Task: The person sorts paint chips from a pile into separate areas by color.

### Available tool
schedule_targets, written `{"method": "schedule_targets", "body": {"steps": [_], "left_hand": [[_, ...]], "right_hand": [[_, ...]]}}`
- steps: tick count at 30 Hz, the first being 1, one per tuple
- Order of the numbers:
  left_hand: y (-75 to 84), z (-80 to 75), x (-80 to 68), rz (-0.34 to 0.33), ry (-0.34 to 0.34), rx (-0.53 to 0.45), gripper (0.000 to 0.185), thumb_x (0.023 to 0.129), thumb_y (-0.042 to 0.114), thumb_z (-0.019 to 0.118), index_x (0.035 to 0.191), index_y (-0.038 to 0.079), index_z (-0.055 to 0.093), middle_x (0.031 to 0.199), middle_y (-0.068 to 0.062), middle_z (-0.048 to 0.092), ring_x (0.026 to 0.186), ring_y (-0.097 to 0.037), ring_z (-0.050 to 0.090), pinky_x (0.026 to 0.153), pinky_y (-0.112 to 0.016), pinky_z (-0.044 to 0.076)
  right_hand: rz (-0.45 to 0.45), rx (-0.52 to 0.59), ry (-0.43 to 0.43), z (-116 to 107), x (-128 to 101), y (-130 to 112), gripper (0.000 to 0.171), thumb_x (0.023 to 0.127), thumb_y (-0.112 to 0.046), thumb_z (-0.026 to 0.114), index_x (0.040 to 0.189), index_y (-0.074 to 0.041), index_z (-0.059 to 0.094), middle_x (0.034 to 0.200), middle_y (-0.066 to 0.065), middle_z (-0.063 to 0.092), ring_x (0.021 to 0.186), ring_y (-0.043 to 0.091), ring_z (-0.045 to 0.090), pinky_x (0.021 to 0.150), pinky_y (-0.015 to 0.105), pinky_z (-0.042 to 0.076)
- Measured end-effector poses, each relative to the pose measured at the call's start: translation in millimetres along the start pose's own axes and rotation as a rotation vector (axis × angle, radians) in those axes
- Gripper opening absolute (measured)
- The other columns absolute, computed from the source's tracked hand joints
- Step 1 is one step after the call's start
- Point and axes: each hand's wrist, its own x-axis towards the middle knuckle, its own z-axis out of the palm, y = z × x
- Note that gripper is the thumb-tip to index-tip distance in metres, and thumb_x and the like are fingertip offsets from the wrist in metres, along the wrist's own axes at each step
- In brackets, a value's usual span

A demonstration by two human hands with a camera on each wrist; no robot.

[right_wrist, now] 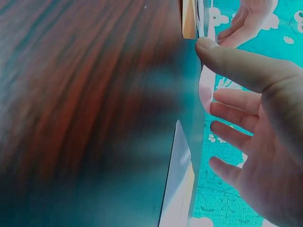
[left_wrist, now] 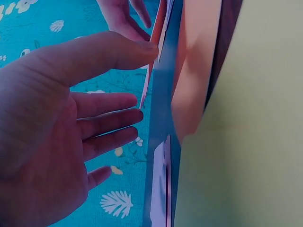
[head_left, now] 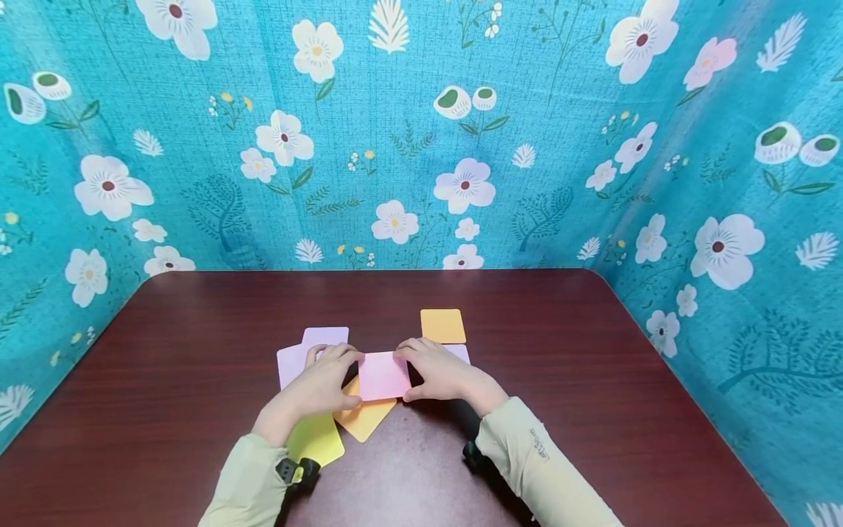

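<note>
- While the left hand (head_left: 321,383) grips the left side of the pink square (head_left: 384,376) between thumb and fingers, the right hand (head_left: 443,373) grips its right side likewise.
- It's held about midway between the left and right edges of the table (head_left: 560,322), partly hiding an orange square (head_left: 364,423).
- Light, even pressure would suit it, I'd judge; squeezing harder could buckle it.

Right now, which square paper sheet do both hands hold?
The pink square paper sheet, gripped by the left hand and right hand; the purple sheets, orange sheets and yellow-green sheet lie on the brown table.
</note>
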Motion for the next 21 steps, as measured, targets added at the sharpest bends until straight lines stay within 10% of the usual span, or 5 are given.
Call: {"method": "schedule_targets", "body": {"steps": [21], "left_hand": [[18.1,7.9,5.5,0.116,0.013,-0.036,0.054,0.065,0.035,0.075,0.11,0.009,0.06,0.109,-0.001,0.054,0.106,-0.022,0.049,0.099,-0.05,0.019]], "right_hand": [[0.044,0.076,0.013,-5,-33,9,0.059,0.072,-0.035,0.073,0.122,-0.012,0.052,0.125,0.003,0.049,0.12,0.02,0.042,0.103,0.04,0.031]]}}
